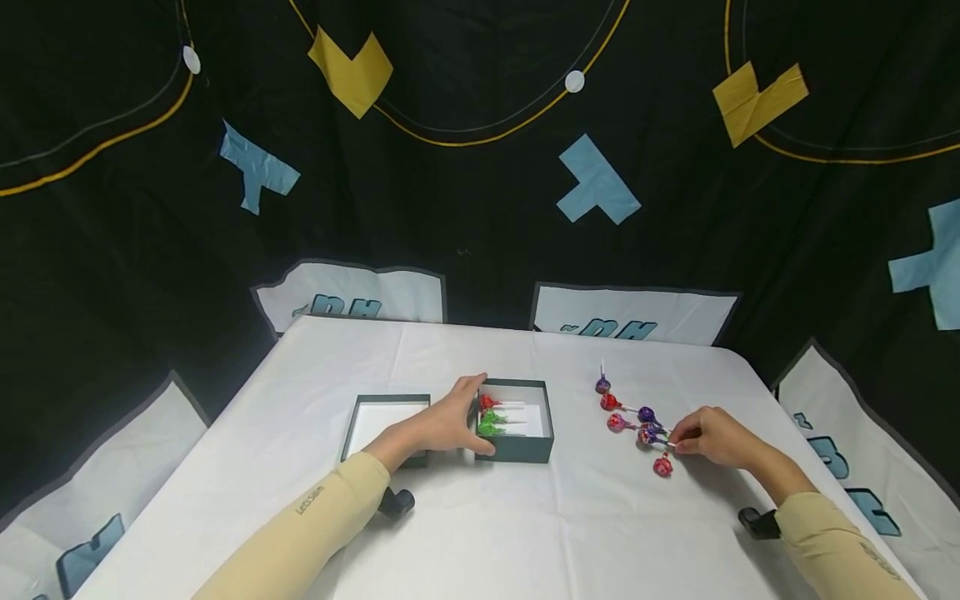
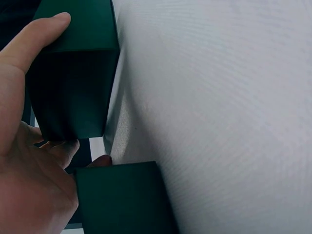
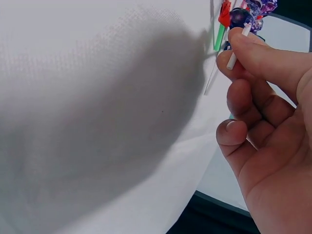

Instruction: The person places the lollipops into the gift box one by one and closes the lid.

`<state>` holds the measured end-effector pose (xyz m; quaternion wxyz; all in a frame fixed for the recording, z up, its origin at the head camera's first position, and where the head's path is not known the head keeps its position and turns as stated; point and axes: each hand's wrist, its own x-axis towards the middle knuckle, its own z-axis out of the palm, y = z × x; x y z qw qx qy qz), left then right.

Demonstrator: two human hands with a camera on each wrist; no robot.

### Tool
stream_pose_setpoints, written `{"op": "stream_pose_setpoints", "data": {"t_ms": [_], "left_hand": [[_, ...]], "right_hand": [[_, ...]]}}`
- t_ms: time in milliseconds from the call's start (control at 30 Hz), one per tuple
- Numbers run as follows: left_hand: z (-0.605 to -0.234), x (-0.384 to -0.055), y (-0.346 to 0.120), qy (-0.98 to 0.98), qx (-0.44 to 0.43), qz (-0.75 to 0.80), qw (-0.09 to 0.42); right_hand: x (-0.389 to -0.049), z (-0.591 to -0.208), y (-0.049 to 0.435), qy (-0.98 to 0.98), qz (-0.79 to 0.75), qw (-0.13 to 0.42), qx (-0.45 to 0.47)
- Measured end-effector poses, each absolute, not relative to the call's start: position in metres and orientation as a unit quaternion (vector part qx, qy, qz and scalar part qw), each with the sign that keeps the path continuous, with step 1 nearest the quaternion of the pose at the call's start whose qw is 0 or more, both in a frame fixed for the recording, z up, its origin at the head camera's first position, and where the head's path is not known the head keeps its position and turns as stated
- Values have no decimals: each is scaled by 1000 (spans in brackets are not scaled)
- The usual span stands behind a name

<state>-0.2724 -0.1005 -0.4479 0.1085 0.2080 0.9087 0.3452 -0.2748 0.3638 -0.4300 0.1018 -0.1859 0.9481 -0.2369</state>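
Observation:
My left hand (image 1: 448, 421) grips the left end of an open dark green box (image 1: 517, 451), thumb on its front wall and fingers behind it. Inside that box lie a red lollipop (image 1: 489, 402) and green lollipops (image 1: 491, 429), white sticks pointing right. In the left wrist view the thumb lies on the box's green side (image 2: 87, 29). On the right of the table, my right hand (image 1: 716, 438) pinches the white stick of a purple-wrapped lollipop (image 3: 245, 30) between thumb and forefinger. Its head overlaps several other lollipops (image 1: 617, 422) in red, pink and purple wrappers.
A second dark green box part with a white inside (image 1: 390, 414) sits left of the box, partly behind my left forearm. One red lollipop (image 1: 663, 465) lies nearest the front; a purple one (image 1: 603, 385) lies farthest back. A white cloth covers the table (image 1: 480, 533).

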Motion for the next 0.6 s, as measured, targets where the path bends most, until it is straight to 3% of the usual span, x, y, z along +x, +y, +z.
{"op": "stream_pose_setpoints", "data": {"t_ms": [600], "left_hand": [[-449,-270,-102,910,213,341,99]], "right_hand": [[-274,-422,357,947,-234,86,-201]]}}
